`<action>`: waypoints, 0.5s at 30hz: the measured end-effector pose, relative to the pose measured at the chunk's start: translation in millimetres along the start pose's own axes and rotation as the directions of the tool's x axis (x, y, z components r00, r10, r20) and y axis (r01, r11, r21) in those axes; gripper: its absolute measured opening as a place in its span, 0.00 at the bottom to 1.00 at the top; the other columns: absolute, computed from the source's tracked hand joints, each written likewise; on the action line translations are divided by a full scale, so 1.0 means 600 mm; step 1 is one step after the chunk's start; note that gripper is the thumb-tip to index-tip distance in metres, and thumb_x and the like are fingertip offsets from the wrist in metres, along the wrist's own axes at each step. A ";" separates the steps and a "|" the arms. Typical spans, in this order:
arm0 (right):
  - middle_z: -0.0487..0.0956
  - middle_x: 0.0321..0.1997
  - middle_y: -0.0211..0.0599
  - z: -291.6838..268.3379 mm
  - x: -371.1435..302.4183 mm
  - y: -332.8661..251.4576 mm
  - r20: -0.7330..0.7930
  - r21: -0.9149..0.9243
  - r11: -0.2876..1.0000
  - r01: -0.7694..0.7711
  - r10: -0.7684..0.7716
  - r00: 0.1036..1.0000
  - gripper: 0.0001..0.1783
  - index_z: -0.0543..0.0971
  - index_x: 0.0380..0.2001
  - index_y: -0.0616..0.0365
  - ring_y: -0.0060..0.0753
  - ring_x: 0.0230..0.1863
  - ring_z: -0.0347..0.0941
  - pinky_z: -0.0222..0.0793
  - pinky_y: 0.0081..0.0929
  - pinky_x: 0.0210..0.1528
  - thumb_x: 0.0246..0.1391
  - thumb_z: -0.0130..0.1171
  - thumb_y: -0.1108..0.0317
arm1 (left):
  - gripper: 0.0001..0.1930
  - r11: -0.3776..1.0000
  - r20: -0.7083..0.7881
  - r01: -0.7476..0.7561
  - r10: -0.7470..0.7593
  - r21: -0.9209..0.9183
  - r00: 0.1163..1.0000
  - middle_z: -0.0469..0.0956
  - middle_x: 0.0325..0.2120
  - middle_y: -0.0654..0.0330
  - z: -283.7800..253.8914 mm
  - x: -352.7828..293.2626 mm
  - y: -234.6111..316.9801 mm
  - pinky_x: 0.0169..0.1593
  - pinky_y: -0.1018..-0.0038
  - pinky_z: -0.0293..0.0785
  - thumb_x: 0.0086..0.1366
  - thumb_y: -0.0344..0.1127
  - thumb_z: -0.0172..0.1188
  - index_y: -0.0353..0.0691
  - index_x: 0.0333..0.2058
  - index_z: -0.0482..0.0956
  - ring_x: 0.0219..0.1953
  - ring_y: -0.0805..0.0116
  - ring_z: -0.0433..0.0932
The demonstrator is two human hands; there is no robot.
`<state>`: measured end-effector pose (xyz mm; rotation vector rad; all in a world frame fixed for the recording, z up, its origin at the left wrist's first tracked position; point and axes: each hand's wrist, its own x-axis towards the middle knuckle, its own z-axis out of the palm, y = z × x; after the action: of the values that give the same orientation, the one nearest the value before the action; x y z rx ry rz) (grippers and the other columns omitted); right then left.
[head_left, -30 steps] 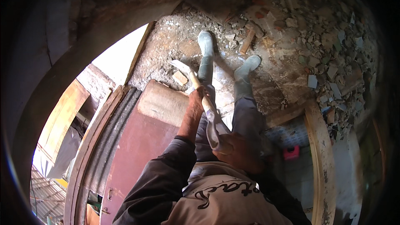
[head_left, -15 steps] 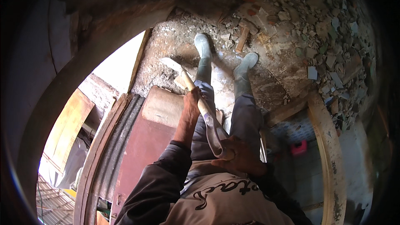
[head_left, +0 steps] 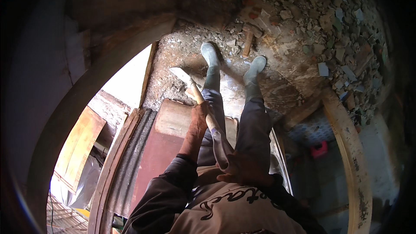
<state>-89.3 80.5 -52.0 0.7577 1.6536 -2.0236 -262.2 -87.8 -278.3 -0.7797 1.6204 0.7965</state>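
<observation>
A hoe [head_left: 211,123] slants across the front of my legs, its pale flat blade at the far left end near the rubble floor. My left hand [head_left: 200,115] is wrapped round the middle of the wooden handle. Close to my waist, my right hand [head_left: 245,169] is closed about the near end, where a dark grey wrapping or sleeve covers the handle. My rubber boots [head_left: 209,55] stand apart on the gritty floor beyond the blade.
A hammer [head_left: 248,43] with a wooden handle lies ahead of my boots. Broken tile and rubble [head_left: 342,52] heap up at the right. A reddish-brown panel [head_left: 154,158] and a corrugated sheet [head_left: 130,160] lie at my left. A wooden frame [head_left: 346,147] and a pink container [head_left: 319,149] are at right.
The whole view has shifted slightly, with the floor and panels appearing a little lower. Both hands keep their hold on the hoe, whose slant has become slightly steeper.
</observation>
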 end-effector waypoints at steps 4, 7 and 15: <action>0.79 0.38 0.41 0.038 -0.027 0.028 0.016 0.207 0.976 -0.063 0.061 0.998 0.30 0.78 0.41 0.54 0.42 0.43 0.77 0.70 0.35 0.47 0.43 0.68 0.42 | 0.08 0.999 -0.089 0.010 -0.007 0.030 0.996 0.72 0.21 0.59 0.037 -0.034 0.015 0.25 0.70 0.70 0.60 0.35 0.55 0.37 0.27 0.74 0.21 0.67 0.73; 0.79 0.38 0.39 0.022 -0.039 0.019 0.024 0.245 0.957 -0.155 0.154 0.988 0.30 0.78 0.43 0.56 0.38 0.42 0.76 0.70 0.32 0.47 0.42 0.70 0.47 | 0.06 0.984 0.065 -0.123 0.115 0.127 0.991 0.72 0.21 0.59 0.048 -0.044 0.022 0.26 0.70 0.70 0.59 0.34 0.56 0.36 0.30 0.76 0.22 0.67 0.73; 0.79 0.39 0.34 -0.004 -0.037 -0.012 -0.006 0.602 0.758 -0.250 0.317 0.948 0.29 0.78 0.47 0.57 0.24 0.41 0.74 0.69 0.24 0.45 0.43 0.73 0.55 | 0.07 0.402 0.501 -0.728 0.537 0.555 0.679 0.74 0.21 0.60 0.007 0.000 -0.006 0.26 0.71 0.71 0.61 0.36 0.54 0.38 0.31 0.75 0.23 0.67 0.74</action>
<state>-76.8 84.0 -32.7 1.2638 0.8404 -2.3075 -257.3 -86.4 -279.2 0.5847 1.8003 0.6240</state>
